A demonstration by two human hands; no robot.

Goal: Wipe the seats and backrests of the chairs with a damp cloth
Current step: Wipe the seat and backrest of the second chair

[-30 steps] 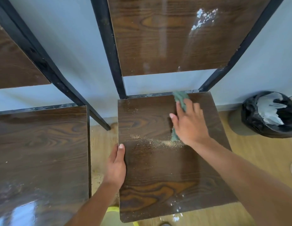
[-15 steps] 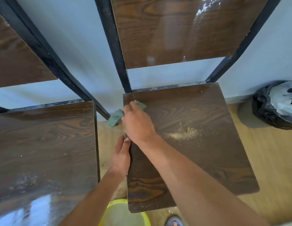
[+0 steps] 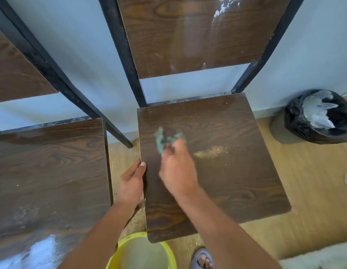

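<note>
Seat (image 3: 227,181): rt hand (image 3: 177,171) gripping green cloth (image 3: 164,139); lt hand (image 3: 132,178) clasps edge. Sweep crumbs (image 3: 211,152) w/ overlapping strokes.

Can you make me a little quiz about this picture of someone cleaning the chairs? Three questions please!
1. True or false: the right hand is holding a green cloth on the chair seat.
2. What is the left hand doing? A) dipping in the yellow bucket B) gripping the left edge of the seat C) touching the backrest
3. Fill in: the little pile of crumbs lies to the ____ of the cloth in the picture.

Key: 1 true; 2 B; 3 right.
</note>
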